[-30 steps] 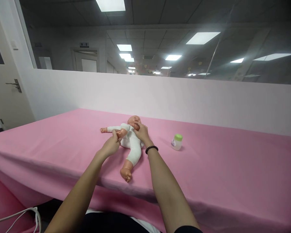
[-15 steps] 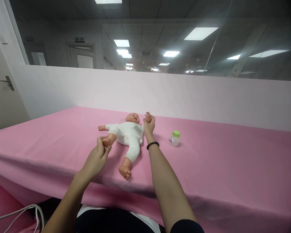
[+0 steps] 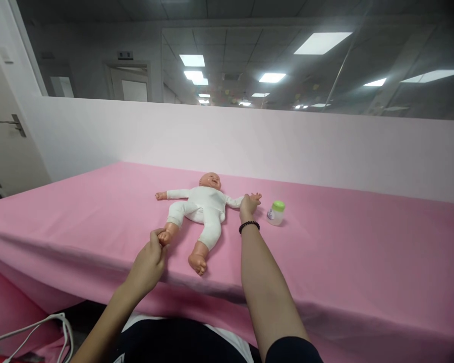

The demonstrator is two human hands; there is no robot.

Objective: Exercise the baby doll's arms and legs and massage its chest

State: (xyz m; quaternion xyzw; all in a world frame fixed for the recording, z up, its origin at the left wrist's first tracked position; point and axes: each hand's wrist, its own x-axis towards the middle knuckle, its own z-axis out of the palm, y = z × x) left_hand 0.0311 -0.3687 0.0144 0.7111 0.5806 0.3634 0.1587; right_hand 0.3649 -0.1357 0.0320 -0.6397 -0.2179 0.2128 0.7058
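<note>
A baby doll (image 3: pixel 206 204) with a white cloth body lies on its back on the pink-covered table, head toward the wall and legs toward me. My left hand (image 3: pixel 149 262) is closed around the doll's foot on the left side, with that leg bent outward. My right hand (image 3: pixel 248 206) grips the doll's arm on the right near the wrist, and the small doll hand pokes out beyond my fingers. That arm is stretched out sideways. The doll's other arm and other leg lie untouched on the cloth.
A small clear jar with a green lid (image 3: pixel 276 213) stands just right of my right hand. The pink cloth (image 3: pixel 348 252) drapes over the table's front edge. A low white wall (image 3: pixel 325 151) with glass above runs behind. White cables (image 3: pixel 62 322) hang at lower left.
My right hand has moved right and down, bringing the doll's arm from raised beside its head to stretched out sideways. My left hand has lowered the held foot slightly.
</note>
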